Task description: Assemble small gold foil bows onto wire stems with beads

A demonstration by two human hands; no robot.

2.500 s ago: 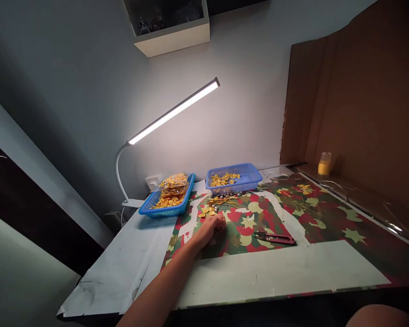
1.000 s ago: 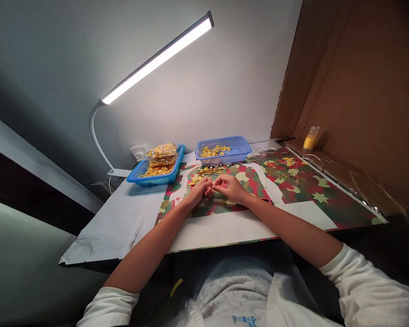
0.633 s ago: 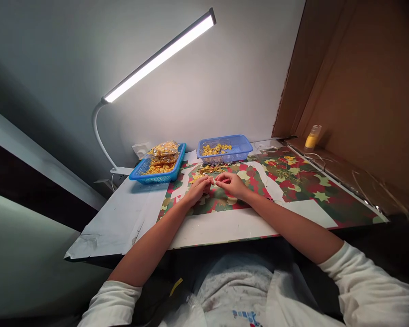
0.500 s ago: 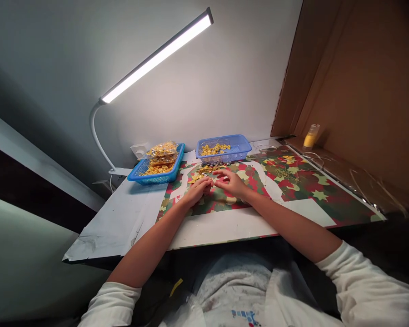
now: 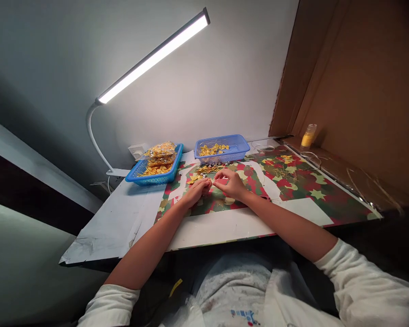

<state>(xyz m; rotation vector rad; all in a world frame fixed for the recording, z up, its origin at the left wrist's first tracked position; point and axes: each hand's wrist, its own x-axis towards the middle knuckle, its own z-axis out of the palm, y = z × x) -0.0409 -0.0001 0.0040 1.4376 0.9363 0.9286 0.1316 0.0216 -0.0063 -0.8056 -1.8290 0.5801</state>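
Note:
My left hand [image 5: 198, 191] is closed over the patterned table covering, its fingers curled together around something too small to make out. Close beside its fingertips, my right hand [image 5: 231, 184] pinches thumb and forefinger together; whatever lies in the pinch is hidden or tiny. Just beyond both hands lies a small heap of golden bows with wire-like ties [image 5: 204, 170]. Several small silvery balls [image 5: 219, 164] sit behind that heap, against the front of the purple-blue basket [image 5: 221, 158]. More golden bows [image 5: 214, 149] lie inside this basket.
A blue basket [image 5: 150, 180] at left holds yellow bows and a filled clear bag [image 5: 162, 149]. Behind it stands a lit lamp [image 5: 153, 56]. Loose golden ties [image 5: 286, 174] lie at right, with a bottle of yellow contents [image 5: 308, 137] near the cardboard wall [image 5: 354, 91].
My right thumb and forefinger, slightly apart before, have closed into a pinch near my left fingertips. The whole view has shifted slightly.

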